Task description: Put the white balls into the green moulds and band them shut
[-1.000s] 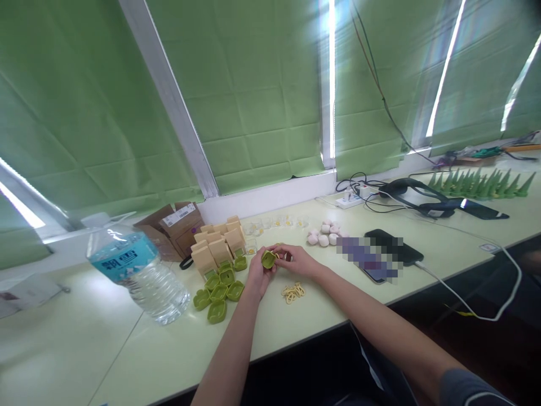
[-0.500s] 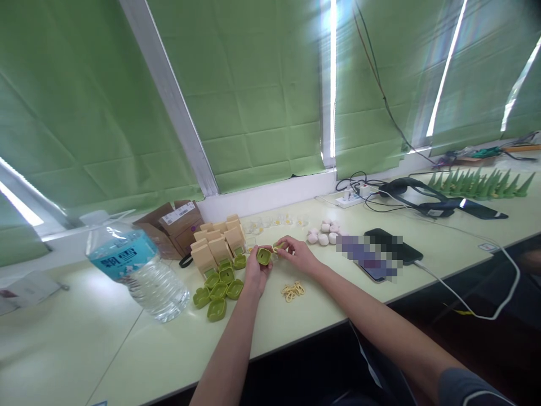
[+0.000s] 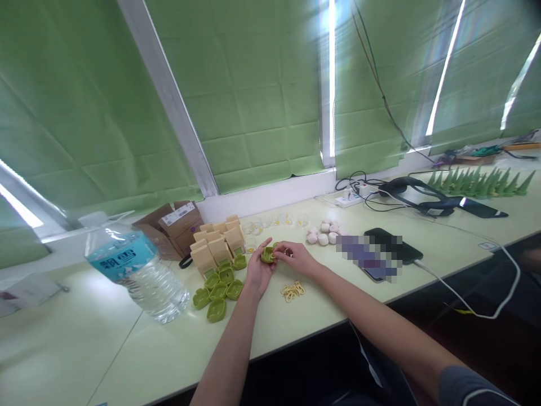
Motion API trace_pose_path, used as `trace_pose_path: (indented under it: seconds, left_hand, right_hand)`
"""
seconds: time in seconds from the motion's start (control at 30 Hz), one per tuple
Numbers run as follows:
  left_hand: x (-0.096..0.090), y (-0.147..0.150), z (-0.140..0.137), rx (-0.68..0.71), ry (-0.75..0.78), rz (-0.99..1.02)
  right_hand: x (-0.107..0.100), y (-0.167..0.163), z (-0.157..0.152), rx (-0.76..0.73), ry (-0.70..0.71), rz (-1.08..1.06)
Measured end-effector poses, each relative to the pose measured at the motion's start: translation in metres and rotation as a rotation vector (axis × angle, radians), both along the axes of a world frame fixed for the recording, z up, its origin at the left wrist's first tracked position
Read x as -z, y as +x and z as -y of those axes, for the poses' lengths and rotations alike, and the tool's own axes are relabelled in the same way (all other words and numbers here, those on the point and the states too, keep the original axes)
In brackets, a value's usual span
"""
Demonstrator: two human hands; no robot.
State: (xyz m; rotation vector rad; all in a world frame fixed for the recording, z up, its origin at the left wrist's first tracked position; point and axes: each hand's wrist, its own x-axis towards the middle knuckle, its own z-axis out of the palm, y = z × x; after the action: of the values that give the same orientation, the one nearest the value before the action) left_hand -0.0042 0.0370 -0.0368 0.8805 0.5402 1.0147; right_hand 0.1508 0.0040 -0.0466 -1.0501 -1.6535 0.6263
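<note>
My left hand (image 3: 259,272) holds a small green square dish (image 3: 267,255), its hollow side tilted up, thumb raised beside it. Against the dish's right edge, my right hand (image 3: 299,258) pinches a small pale-yellow piece (image 3: 273,256), mostly hidden by the fingertips. A bit of green shows just behind those fingers; I cannot tell what it belongs to. Below the hands lies a little pile of pale-yellow loops (image 3: 292,291). Several more green dishes (image 3: 218,290) sit grouped left of my left hand, some square, one flower-shaped.
Cream upright blocks (image 3: 217,242) stand behind the dishes, near an open cardboard box (image 3: 175,228). A large water bottle (image 3: 139,270) is at left. Clear pieces with yellow centres (image 3: 276,220), pinkish-white balls (image 3: 324,233), phones (image 3: 393,246), cables and green cones (image 3: 482,183) lie farther back and right.
My right hand has moved slightly left, bringing its yellow piece to the green dish. The dish in my left hand has tipped to face more upward, and the left thumb has lifted.
</note>
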Motion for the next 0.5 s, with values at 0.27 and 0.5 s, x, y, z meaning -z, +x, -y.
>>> trace_pose_path:
  seconds: [0.27, 0.5]
  left_hand:
    - [0.0001, 0.0036, -0.0003, -0.108, 0.007, -0.100]
    - [0.0017, 0.0041, -0.0001, -0.114, 0.034, -0.206]
  right_hand:
    - [0.0028, 0.0017, -0.0019, 0.017, 0.001, 0.044]
    - [0.0056, 0.0026, -0.0035, 0.017, -0.004, 0.129]
